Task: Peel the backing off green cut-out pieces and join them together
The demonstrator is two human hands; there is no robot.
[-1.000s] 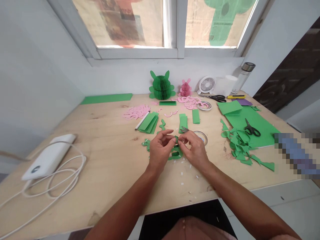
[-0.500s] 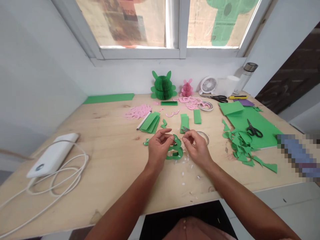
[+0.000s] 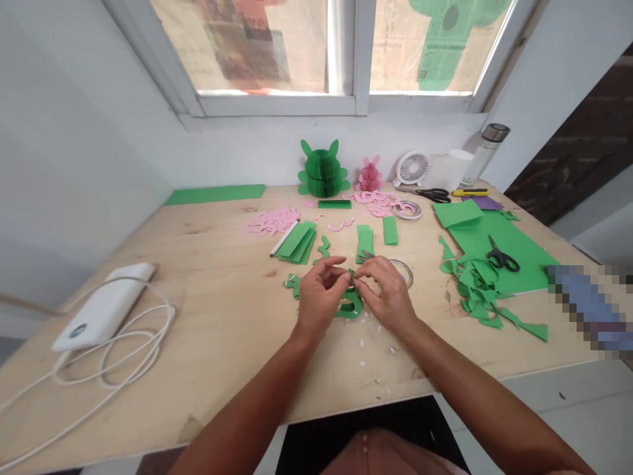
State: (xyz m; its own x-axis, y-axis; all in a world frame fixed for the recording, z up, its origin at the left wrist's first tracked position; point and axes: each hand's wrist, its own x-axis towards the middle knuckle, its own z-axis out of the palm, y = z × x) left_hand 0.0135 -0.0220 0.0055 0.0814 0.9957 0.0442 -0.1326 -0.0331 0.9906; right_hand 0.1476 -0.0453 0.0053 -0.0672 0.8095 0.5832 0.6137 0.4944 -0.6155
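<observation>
My left hand (image 3: 319,297) and my right hand (image 3: 388,293) meet over the middle of the wooden table (image 3: 222,330). Both pinch the top of a curved green paper cutout (image 3: 350,305), fingertips almost touching. The cutout's lower curl shows between my hands; its upper part is hidden by my fingers. Small green scraps (image 3: 291,284) lie just left of my left hand. A roll of clear tape (image 3: 401,269) sits right behind my right hand. Tiny white bits (image 3: 363,346) are scattered on the wood in front of my hands.
Folded green strips (image 3: 298,241) and pink cutouts (image 3: 271,221) lie beyond my hands. Green paper sheets (image 3: 494,244) with scissors (image 3: 499,254) and offcuts (image 3: 477,290) are at right. A white power bank (image 3: 101,307) with coiled cable sits left. Paper figures (image 3: 321,171), a fan (image 3: 411,168) and a bottle (image 3: 487,152) stand at the wall.
My hands had drawn slightly apart half a second ago, baring the green cutout; now they have closed together again over its top, fingertips pinching it.
</observation>
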